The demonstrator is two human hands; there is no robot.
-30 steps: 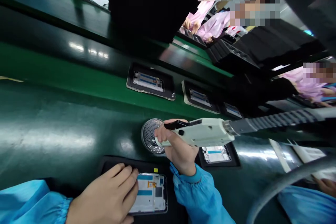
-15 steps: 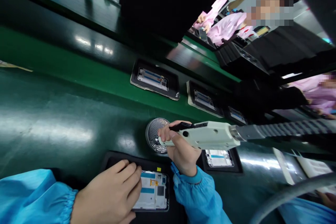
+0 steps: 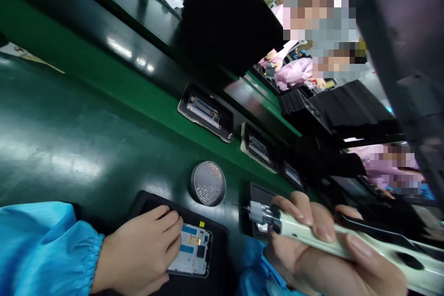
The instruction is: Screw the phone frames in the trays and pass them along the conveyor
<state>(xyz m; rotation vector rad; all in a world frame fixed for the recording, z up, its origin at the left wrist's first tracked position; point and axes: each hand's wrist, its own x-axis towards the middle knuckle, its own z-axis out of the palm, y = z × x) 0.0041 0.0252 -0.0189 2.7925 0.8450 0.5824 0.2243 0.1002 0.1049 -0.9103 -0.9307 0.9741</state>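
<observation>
My left hand (image 3: 138, 249) lay on the phone panel (image 3: 190, 252) in its black tray (image 3: 156, 201), the fingers (image 3: 166, 222) pressed close together and curled over the panel's upper edge; my right hand (image 3: 301, 263) sat close to the camera, its fingers (image 3: 321, 229) wrapped round a white electric screwdriver (image 3: 305, 231), pinching it against my thumb. The screwdriver's thin bit (image 3: 241, 206) reached left, between a round perforated metal disc (image 3: 208, 183) and a second black tray (image 3: 258, 192) on the green bench (image 3: 69, 148).
</observation>
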